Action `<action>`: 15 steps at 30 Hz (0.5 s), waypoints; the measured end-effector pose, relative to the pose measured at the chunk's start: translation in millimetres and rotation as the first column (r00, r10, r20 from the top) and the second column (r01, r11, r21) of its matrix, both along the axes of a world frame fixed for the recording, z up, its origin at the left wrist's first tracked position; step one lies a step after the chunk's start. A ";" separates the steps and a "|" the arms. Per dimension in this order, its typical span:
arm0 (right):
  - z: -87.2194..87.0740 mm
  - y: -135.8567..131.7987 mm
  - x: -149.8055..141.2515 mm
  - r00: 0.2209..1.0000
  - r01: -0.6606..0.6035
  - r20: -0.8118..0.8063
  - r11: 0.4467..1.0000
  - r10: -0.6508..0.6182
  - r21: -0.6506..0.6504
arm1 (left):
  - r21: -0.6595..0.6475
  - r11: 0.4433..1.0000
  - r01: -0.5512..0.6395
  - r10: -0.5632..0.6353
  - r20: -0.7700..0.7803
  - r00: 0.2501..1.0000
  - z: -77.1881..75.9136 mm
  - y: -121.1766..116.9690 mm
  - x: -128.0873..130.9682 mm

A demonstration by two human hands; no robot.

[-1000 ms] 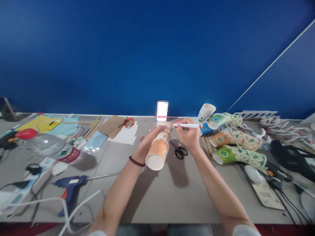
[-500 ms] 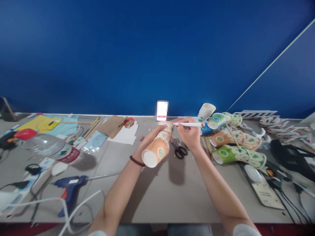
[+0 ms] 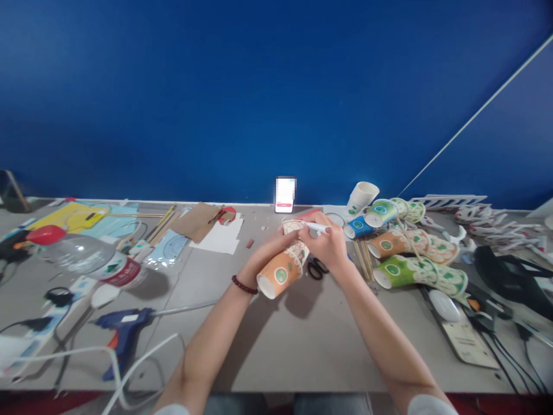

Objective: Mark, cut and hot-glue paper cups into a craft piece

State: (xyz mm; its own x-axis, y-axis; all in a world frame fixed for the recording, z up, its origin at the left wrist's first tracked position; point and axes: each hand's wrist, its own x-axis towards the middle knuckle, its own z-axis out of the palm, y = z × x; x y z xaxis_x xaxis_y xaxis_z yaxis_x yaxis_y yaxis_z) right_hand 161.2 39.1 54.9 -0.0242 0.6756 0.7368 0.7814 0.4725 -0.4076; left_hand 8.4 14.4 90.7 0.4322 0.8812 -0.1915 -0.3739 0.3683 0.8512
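Note:
My left hand [image 3: 268, 252] is wrapped round an orange paper-cup tube [image 3: 283, 273], made of cups joined together and tilted with one round white end toward me. My right hand [image 3: 327, 242] grips a white pen [image 3: 317, 227] and rests close against the tube's upper part, near the left fingers. The pen's tip is at the tube, though whether it touches the paper is hard to tell. Black-handled scissors [image 3: 317, 268] lie on the table under my right hand, their blades hidden.
On the right lie a green cup tube [image 3: 395, 271], an orange one [image 3: 382, 245] and blue cups [image 3: 358, 227]. A white paper cup [image 3: 362, 197] stands behind. A phone [image 3: 284, 195] leans at the wall. Leftward are a glue gun [image 3: 127, 328], a bottle [image 3: 93, 259] and cardboard [image 3: 196, 222].
My right hand has swung the pen in, so it now slants over the tube. The tube has turned slightly, showing more of its green emblem, and the left fingers have shifted across it.

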 end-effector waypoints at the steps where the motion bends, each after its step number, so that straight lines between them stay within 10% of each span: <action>1: -0.2 -0.2 -0.3 1.000 0.004 0.001 1.000 -0.004 -0.003 | 0.026 0.999 0.021 -0.021 -0.014 1.000 2.6 -0.1 0.7; 15: 8.7 -0.1 4.0 0.981 -0.087 -0.182 0.994 0.073 -0.071 | 0.048 0.994 0.096 -0.092 -0.073 0.993 -3.1 4.7 -3.5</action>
